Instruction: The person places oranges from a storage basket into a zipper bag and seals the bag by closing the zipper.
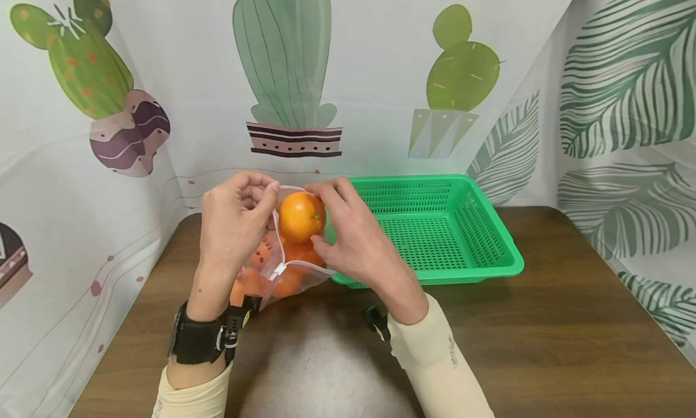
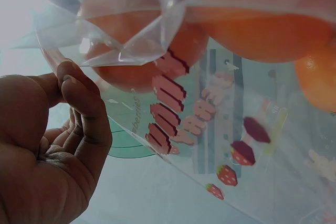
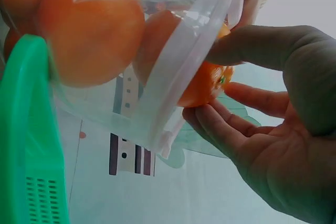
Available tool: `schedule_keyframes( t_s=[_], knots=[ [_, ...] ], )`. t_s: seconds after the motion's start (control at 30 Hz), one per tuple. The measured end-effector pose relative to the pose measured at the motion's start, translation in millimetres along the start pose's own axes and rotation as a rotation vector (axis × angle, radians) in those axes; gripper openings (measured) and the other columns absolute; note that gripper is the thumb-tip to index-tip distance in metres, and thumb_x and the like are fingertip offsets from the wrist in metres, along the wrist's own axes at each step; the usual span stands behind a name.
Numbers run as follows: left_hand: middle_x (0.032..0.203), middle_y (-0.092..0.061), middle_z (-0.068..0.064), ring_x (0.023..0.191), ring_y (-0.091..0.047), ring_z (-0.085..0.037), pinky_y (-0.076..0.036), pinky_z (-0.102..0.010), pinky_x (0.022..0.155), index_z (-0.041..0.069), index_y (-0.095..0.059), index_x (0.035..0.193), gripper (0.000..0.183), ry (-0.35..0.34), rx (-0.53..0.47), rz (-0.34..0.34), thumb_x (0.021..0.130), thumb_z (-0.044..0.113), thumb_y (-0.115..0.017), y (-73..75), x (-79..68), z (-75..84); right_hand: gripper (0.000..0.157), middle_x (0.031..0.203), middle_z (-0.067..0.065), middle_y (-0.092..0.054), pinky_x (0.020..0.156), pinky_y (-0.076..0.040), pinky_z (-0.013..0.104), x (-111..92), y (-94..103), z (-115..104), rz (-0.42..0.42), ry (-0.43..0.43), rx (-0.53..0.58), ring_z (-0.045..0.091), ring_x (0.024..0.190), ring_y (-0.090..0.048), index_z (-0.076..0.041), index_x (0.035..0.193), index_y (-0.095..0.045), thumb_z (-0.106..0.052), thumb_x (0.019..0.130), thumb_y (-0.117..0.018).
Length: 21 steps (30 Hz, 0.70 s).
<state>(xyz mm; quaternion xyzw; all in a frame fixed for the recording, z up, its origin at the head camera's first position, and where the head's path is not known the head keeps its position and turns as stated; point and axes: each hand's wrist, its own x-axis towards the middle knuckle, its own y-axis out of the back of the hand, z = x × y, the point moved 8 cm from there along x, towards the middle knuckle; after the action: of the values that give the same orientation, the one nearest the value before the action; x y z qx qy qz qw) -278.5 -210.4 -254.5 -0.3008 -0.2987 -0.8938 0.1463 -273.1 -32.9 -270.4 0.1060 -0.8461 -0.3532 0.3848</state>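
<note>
My left hand pinches the rim of a clear plastic zip bag between thumb and index finger. In the left wrist view, strawberries and lettering are printed on the bag, and the bare left hand grips its edge. Several oranges lie inside the bag, seen through its film. At the bag's mouth my right hand holds an orange above the others. The right wrist view shows the fingers and thumb of this hand around the orange, part of which is behind the bag's film.
A green plastic basket with slotted walls stands right of the bag, partly behind my right hand. Both are on a brown wooden table. Behind the table hangs a white cloth printed with cacti and leaves.
</note>
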Motion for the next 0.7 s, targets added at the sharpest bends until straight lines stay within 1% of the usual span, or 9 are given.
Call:
schedule_keyframes(
  t_s=[0.13,0.33,0.57,0.63,0.7],
  knots=[
    [0.069,-0.072,-0.003,0.047,-0.062,-0.008,-0.041,-0.018,0.042,0.005,-0.075,0.100,0.015,0.005,-0.005,0.001,0.103,0.019,-0.070,0.9,0.1,-0.3,0.060,0.126,0.011,-0.058,0.100,-0.055,0.035,1.8,0.6,-2.4,0.028,0.027,0.004,0.023,0.112,-0.059,-0.004,0.136,-0.060,-0.004,0.082,-0.086],
    [0.069,-0.071,-0.004,0.047,-0.062,-0.008,-0.043,-0.018,0.042,0.004,-0.075,0.101,0.016,0.011,-0.011,-0.003,0.103,0.020,-0.070,1.1,0.3,-0.3,0.058,0.127,0.010,-0.061,0.102,-0.054,0.036,2.9,1.8,-0.9,0.033,0.008,-0.003,0.025,0.113,-0.061,-0.004,0.134,-0.062,-0.006,0.083,-0.088],
    [0.071,-0.073,-0.004,0.047,-0.063,-0.007,-0.046,-0.018,0.043,0.004,-0.075,0.101,0.017,0.011,-0.011,-0.004,0.104,0.020,-0.070,0.9,0.2,-1.0,0.054,0.134,0.007,-0.067,0.111,-0.050,0.038,4.1,-0.7,-1.5,0.009,0.002,-0.019,0.025,0.125,-0.060,-0.006,0.138,-0.064,-0.006,0.087,-0.084],
    [0.071,-0.073,-0.005,0.047,-0.063,-0.007,-0.048,-0.018,0.044,0.004,-0.075,0.101,0.017,0.012,-0.011,-0.003,0.104,0.021,-0.070,0.9,0.1,-1.2,0.054,0.134,0.007,-0.067,0.109,-0.051,0.037,4.0,-0.2,-1.7,0.014,0.010,-0.019,0.024,0.123,-0.061,-0.005,0.138,-0.064,-0.006,0.088,-0.083],
    [0.071,-0.073,-0.005,0.047,-0.063,-0.007,-0.048,-0.018,0.044,0.004,-0.075,0.101,0.018,0.011,-0.010,-0.002,0.104,0.021,-0.070,0.8,0.2,-1.1,0.052,0.131,0.008,-0.066,0.103,-0.054,0.035,3.6,2.0,-2.2,0.035,0.024,-0.010,0.022,0.116,-0.062,-0.005,0.135,-0.065,-0.005,0.087,-0.084]
  ],
)
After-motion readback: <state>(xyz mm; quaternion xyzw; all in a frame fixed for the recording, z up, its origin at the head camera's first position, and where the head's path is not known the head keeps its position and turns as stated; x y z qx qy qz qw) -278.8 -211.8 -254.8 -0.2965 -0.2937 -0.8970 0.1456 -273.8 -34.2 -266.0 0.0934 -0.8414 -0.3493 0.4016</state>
